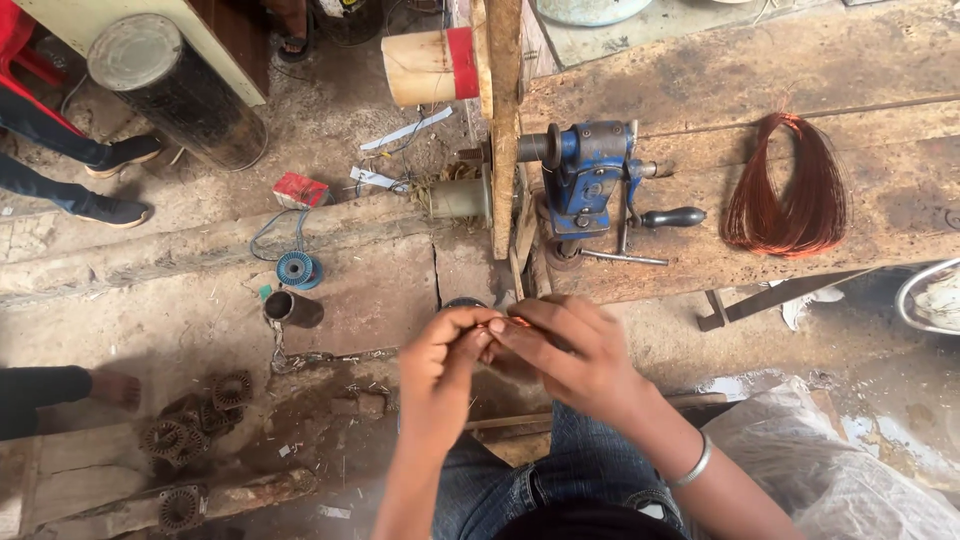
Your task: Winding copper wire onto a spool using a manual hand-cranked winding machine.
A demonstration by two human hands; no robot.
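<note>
Head view: two hands, left hand (445, 350) and right hand (575, 355), pinch one thin copper wire (510, 322) between fingertips, below one blue metal winder (588, 180); one shiny copper coil (790, 190) lies right of it.

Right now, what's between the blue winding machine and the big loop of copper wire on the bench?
In the head view, only the blue winding machine's black crank handle pokes into that gap; bare wooden bench fills the rest up to the copper wire coil.

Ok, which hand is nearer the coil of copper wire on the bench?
The right hand. It sits below and left of the coil of copper wire; the left hand is further left, fingertips meeting the right's.
</note>
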